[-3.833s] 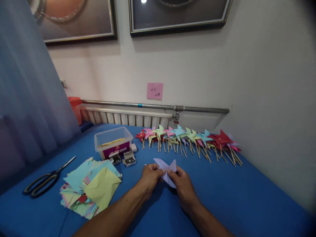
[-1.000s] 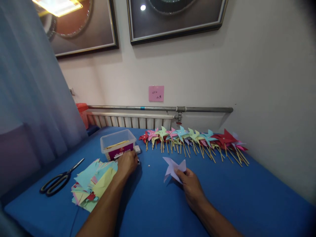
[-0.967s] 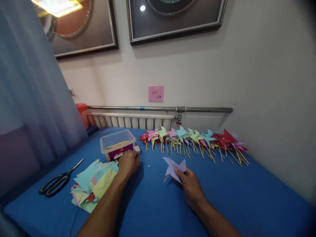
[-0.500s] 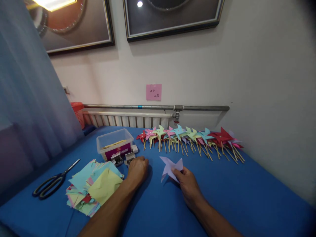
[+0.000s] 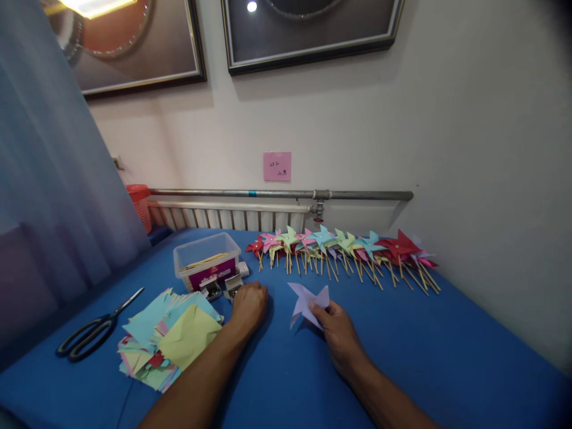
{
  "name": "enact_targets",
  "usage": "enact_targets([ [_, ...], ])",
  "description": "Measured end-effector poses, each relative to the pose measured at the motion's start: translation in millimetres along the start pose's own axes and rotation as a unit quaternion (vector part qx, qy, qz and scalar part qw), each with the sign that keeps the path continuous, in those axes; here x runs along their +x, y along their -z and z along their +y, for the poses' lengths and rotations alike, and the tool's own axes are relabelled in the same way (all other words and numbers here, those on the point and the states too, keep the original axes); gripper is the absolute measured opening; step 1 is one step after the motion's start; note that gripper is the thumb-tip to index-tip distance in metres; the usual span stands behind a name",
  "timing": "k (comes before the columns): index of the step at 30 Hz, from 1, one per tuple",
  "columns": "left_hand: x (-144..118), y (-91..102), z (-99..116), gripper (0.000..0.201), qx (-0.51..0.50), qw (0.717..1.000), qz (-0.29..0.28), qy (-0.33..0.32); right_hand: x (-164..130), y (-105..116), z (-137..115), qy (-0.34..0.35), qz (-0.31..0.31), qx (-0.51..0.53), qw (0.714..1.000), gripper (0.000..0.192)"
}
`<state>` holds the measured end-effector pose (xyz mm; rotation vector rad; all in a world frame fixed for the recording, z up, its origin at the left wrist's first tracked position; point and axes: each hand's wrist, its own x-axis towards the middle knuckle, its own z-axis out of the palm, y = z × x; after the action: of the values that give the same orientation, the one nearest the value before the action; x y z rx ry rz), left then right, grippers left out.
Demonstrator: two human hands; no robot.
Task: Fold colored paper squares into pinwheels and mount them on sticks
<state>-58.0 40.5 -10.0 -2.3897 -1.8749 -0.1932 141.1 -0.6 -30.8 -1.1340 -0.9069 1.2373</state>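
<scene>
My right hand (image 5: pixel 342 336) pinches a lilac paper pinwheel (image 5: pixel 307 305) between thumb and fingers, just above the blue cloth. Curled with its knuckles up, my left hand (image 5: pixel 251 305) rests at the right side of a small open box (image 5: pixel 233 286) with dark little pieces inside. Its fingertips are turned down and out of sight, so what they hold, if anything, is hidden. A second small open box (image 5: pixel 211 290) lies just left of that one. Left of my left forearm is a loose pile of coloured paper squares (image 5: pixel 190 336).
Scissors (image 5: pixel 100 328) lie at the left on the blue-covered table (image 5: pixel 429 363). A clear plastic tub (image 5: pixel 183 271) holds thin sticks. Finished pinwheels on sticks (image 5: pixel 322 238) form a row along the back, before a radiator and pipe (image 5: pixel 281 194). A red basket (image 5: pixel 140 205) stands back left.
The view has shifted very slightly. Both hands keep their places, the left at the small box and the right on the lilac pinwheel.
</scene>
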Motion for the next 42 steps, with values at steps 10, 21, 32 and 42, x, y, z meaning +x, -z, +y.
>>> enact_targets([
  [10,0,2.0,2,0.035,0.007,1.000,0.003,-0.009,-2,-1,-3,0.004,-0.007,0.003,1.000,0.035],
  [21,-7,5.1,6,0.033,0.001,0.999,-0.022,-0.037,0,0,0,-0.001,-0.014,0.023,1.000,0.035],
  [32,-9,8.0,4,0.033,-0.016,0.998,-0.050,-0.041,6,4,8,0.008,-0.024,0.011,1.000,0.039],
  [42,-8,7.7,10,0.012,-0.440,0.898,0.000,0.009,4,2,7,0.013,-0.014,0.015,1.000,0.041],
])
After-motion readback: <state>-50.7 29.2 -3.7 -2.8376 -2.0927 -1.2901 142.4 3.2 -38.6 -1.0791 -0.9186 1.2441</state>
